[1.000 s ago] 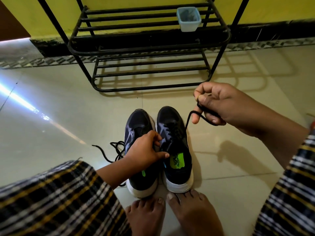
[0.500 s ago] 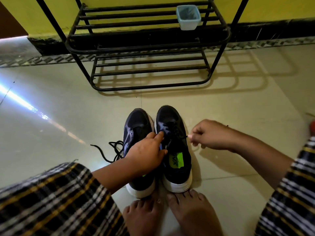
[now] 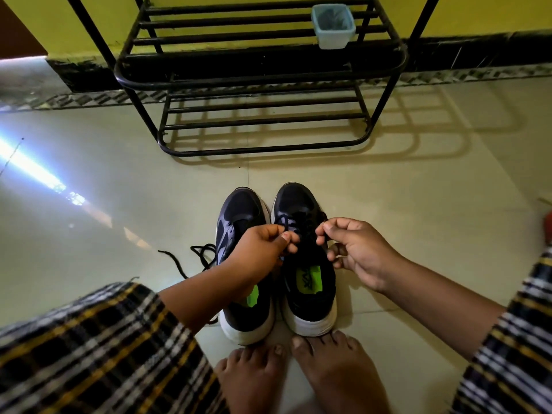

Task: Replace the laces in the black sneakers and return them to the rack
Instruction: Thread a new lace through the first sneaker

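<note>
Right hand (image 3: 355,252) came down fast: a second ago it was raised off to the right of the shoes, pulling a length of black lace (image 3: 291,222) up taut; half a second ago it had dropped beside the right sneaker (image 3: 307,264); now it sits over that sneaker's lacing, thumb and forefinger pinched. The long taut stretch of lace is gone, only a short loop shows between the hands. Left hand (image 3: 263,249) shifted from resting on the left sneaker (image 3: 239,222) to the right sneaker's tongue area, now pinching the lace.
</note>
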`<state>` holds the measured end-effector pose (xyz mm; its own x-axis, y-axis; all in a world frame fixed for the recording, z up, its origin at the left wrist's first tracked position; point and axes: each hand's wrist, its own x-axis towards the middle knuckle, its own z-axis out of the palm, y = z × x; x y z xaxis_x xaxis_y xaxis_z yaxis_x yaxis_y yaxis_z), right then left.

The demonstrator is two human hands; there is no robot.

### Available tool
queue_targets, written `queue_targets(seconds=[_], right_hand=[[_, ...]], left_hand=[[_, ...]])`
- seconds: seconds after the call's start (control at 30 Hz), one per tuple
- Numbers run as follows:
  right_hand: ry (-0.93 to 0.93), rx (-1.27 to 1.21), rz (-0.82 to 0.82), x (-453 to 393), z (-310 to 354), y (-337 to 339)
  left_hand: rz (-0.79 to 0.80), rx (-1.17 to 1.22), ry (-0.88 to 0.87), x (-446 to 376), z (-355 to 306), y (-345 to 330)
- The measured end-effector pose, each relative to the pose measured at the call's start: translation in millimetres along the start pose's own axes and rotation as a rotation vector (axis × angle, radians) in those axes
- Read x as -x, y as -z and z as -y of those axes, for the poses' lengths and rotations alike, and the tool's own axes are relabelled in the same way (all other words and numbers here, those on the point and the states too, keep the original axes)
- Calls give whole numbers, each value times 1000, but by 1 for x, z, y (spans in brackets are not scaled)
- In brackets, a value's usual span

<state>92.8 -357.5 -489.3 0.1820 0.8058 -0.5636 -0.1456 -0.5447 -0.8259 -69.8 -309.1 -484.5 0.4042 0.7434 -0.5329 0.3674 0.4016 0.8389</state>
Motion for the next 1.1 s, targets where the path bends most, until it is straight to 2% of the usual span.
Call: queue_targets(seconds=[0.23,0.43,0.53,0.63,0.7,0.93,1.0,1.1], right_hand=[[62,118,-45,-5,-3,3],[75,83,-57,-8,-12,5],[197,284,-97,-9,-12,5],[364,593,-48,-7,-12,0],[429,686,-17,-3,-11,-5],[400,468,65,7,-6,-16],[397,454,55,7,-7,-17],[417,478,51,8,-6,-16]], left_hand=[[-94,-252,-2,-3,-7,0],[-74,-312,32,-3,-11,5],[-79,-284,-43,0,-11,4],[-135,-330,-196,0,-10,4],[-136,-336,-294,2,-11,2],[-107,-534,-586,12,-22,-9],[-110,-591,-567,12,-22,-9],[-81,-681,-415,8,-19,-3]])
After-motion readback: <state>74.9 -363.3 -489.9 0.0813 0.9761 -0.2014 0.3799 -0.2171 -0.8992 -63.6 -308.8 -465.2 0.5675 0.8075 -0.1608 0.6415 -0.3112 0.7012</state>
